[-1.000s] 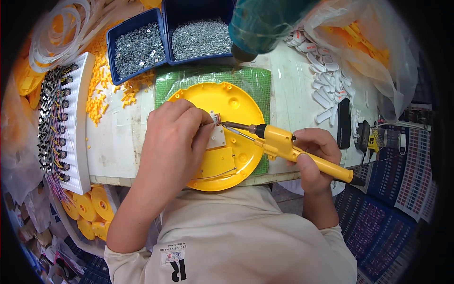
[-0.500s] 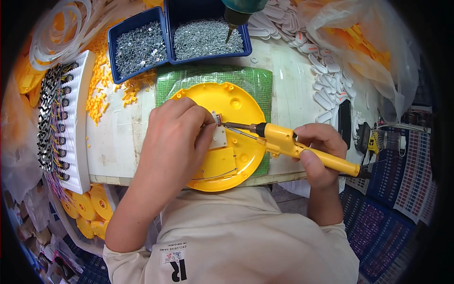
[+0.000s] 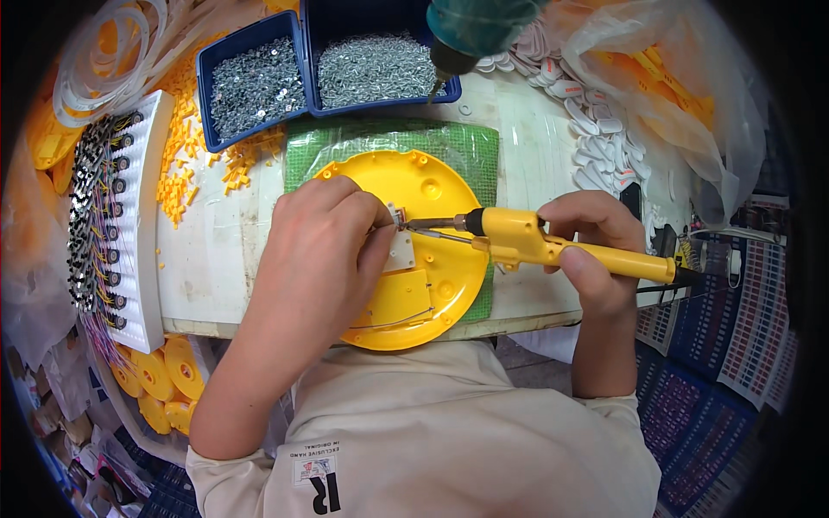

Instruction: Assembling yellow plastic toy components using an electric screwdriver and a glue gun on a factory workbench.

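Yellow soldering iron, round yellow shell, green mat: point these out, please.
Yellow soldering iron (image 3: pixel 520 236), head view: its thick front body.
Round yellow shell (image 3: pixel 439 259), head view: bare inner floor.
Green mat (image 3: pixel 390 135), head view: its far strip.

This is a small-parts assembly workshop, shown by a worn off-white workbench (image 3: pixel 216 268) with a green grid-patterned, plastic-covered mat (image 3: pixel 481 160). On the mat lies a round yellow plastic shell (image 3: pixel 447 197), with a yellow pistol-shaped soldering iron (image 3: pixel 516 237) over it. Beyond the mat stand blue plastic bins (image 3: pixel 380 109) heaped with small silvery metal hardware (image 3: pixel 371 73); also beyond it, a teal power driver (image 3: pixel 477 30) points downward. Left of the mat are loose yellow plastic bits (image 3: pixel 177 192) and a white ridged tray (image 3: pixel 142 242) of black wired components (image 3: pixel 113 233); right of it, piled white plastic tabs (image 3: pixel 591 177).
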Action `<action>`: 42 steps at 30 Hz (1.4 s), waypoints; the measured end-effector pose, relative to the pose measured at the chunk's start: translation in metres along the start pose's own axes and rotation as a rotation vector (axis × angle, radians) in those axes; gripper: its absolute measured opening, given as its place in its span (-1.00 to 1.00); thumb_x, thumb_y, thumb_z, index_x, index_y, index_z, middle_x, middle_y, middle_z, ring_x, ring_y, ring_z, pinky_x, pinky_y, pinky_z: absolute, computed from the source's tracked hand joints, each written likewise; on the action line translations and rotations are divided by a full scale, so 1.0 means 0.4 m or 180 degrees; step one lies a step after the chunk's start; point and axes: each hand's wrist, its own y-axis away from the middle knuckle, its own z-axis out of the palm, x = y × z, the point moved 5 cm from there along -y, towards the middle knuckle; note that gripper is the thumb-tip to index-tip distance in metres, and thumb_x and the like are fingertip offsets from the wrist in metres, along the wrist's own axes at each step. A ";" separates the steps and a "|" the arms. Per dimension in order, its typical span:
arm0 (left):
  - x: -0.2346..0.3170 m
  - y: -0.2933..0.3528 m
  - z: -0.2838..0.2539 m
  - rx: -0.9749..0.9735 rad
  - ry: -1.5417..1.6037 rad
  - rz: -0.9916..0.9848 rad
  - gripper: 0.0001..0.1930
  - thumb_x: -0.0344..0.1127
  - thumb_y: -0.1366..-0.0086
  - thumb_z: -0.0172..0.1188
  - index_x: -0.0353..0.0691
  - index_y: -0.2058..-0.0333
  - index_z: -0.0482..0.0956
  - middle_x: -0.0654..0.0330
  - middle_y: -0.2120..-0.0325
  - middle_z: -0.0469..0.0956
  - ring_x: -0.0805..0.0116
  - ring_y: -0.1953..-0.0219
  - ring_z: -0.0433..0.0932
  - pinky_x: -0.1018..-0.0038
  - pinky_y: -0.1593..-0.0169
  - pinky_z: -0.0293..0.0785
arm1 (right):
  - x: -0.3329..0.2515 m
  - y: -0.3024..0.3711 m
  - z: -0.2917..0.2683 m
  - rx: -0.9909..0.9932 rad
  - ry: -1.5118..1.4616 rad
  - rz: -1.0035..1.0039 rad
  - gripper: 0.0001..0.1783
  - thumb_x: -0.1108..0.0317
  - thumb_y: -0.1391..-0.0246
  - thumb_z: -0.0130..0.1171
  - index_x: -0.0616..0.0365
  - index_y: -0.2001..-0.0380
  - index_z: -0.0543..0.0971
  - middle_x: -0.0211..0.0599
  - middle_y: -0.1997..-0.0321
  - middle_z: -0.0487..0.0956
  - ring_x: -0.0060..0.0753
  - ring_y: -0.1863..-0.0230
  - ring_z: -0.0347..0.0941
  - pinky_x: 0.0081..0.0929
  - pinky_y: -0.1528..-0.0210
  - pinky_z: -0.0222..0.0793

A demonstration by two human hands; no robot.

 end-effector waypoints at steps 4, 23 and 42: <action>0.000 -0.002 0.001 -0.0012 0.0016 -0.0011 -0.92 -0.45 -0.17 0.35 -0.29 0.41 0.61 0.07 0.39 0.54 0.01 0.21 0.55 0.15 0.09 0.42 | 0.012 0.016 -0.025 0.0318 -0.0054 0.0198 -0.61 0.32 0.03 0.25 0.30 0.12 0.65 -0.29 0.22 0.65 -0.59 0.37 0.47 -0.60 0.25 0.41; -0.023 0.004 -0.053 0.0438 0.0012 0.0104 -0.82 -0.59 -0.23 0.27 -0.36 0.18 0.60 0.03 0.22 0.60 0.08 0.11 0.59 0.30 -0.05 0.47 | 0.031 0.138 -0.086 0.1126 -0.0149 -0.0030 -0.52 0.35 -0.03 0.22 0.38 -0.02 0.58 -0.23 0.11 0.61 -0.58 0.28 0.48 -0.60 0.19 0.43; -0.158 0.308 0.023 0.0622 0.0372 -0.0024 0.02 0.26 -0.22 0.30 -0.23 -0.46 0.10 -0.05 -0.47 0.13 0.03 -0.48 0.15 0.11 -0.38 0.14 | 0.125 0.675 -0.592 0.5263 -0.0017 0.0292 -0.78 0.37 -0.26 0.13 0.15 0.08 0.63 -0.57 0.45 0.46 -0.78 0.49 0.29 -0.72 0.46 0.25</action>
